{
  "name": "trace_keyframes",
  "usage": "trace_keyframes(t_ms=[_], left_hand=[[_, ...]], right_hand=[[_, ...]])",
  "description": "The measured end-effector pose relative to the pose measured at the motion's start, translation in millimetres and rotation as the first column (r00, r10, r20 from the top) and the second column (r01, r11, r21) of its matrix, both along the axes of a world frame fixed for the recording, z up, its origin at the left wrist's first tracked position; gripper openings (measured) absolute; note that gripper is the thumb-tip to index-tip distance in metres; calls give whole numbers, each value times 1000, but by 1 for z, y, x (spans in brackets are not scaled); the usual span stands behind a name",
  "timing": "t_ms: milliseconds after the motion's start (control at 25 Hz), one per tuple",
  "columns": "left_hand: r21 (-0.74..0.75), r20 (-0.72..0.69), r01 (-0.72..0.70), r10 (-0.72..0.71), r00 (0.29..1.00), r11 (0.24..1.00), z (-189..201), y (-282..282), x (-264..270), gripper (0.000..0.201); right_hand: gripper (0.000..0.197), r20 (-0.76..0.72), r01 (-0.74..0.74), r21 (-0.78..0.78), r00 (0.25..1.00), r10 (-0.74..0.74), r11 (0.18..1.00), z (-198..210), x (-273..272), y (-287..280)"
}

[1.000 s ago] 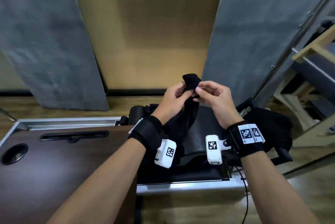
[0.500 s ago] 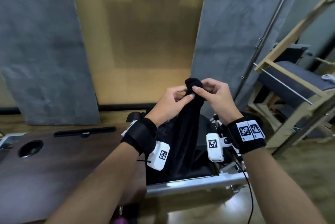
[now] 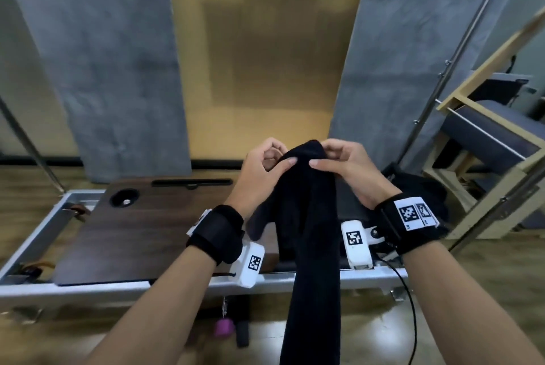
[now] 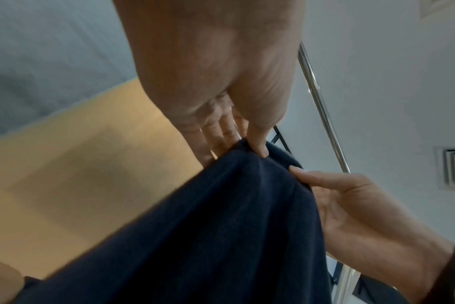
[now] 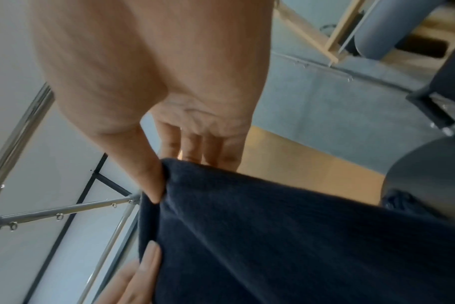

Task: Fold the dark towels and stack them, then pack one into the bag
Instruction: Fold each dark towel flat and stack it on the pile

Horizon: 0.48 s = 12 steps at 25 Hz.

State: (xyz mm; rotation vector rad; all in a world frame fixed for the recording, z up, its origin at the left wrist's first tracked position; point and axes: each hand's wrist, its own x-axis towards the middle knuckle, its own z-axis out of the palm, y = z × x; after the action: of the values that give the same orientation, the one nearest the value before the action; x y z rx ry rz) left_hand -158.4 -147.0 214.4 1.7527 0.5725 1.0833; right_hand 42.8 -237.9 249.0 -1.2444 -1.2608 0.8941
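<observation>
Dark towel [image 3: 309, 246] hangs below both hands' pinching grip at its top.

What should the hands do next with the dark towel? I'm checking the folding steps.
Probably slide the two hands apart along the top edge to spread it. Left hand and right hand both pinch the dark towel close together at its top, so it hangs bunched in a narrow column, too gathered to fold flat on the wooden board.
</observation>
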Motion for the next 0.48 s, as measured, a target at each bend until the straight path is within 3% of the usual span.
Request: trace_keyframes(t_ms=[80,200,280,360,480], left_hand=[[34,-22,2,-1,1000,999,0,0,-18,16],[29,-157,38,-33,987,999,-16,2,-54,25],[71,-379,60,-29,925,996,-39,6,-86,34],[152,-564,26,66,823,988,-62,14,-127,44],[201,-632,-121,223,742,972,-73,24,-183,40]], right_hand=[[22,7,-36,-20,999,36,999,-7,-23,4],[16,-61,70,44,996,-67,997,-10,-42,8],[13,-83,118,66,990,-112,991,-12,-45,10],[11,-71,152,68,987,-147,986,-16,-46,10],[13,-58,198,15,979,-197,980,-26,-43,8]])
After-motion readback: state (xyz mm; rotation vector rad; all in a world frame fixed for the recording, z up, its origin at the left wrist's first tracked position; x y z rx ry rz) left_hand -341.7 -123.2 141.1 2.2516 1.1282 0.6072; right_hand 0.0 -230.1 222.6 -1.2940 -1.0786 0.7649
